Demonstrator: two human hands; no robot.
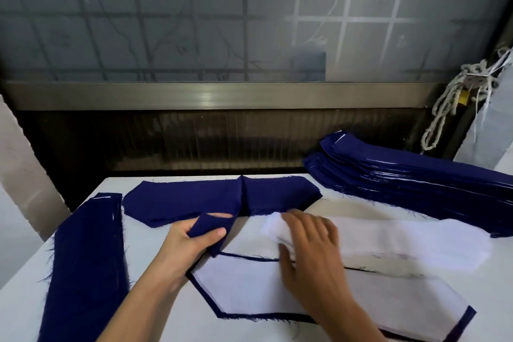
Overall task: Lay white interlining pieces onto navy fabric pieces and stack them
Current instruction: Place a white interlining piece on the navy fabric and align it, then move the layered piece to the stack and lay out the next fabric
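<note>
Left hand (191, 241) low over the white bench (172, 322), thumb and curled fingers pinching the folded corner of a dark navy cut fabric piece (213, 228), lifted off the flat navy fabric pile (180, 203) at middle-back. Right hand (308, 247) palm down, fingers spread on the loose white interlining stack (402, 241), blurred, cannot tell if gripping. Beneath both wrists lies a white interlining sheet on navy backing (249, 291). Tall navy stack (402, 180) far right, long navy strip pile (88, 258) left

I find nothing readable here: no text, label, brand or number on the navy pieces (183, 200), interlining (388, 236) or table (180, 327).
</note>
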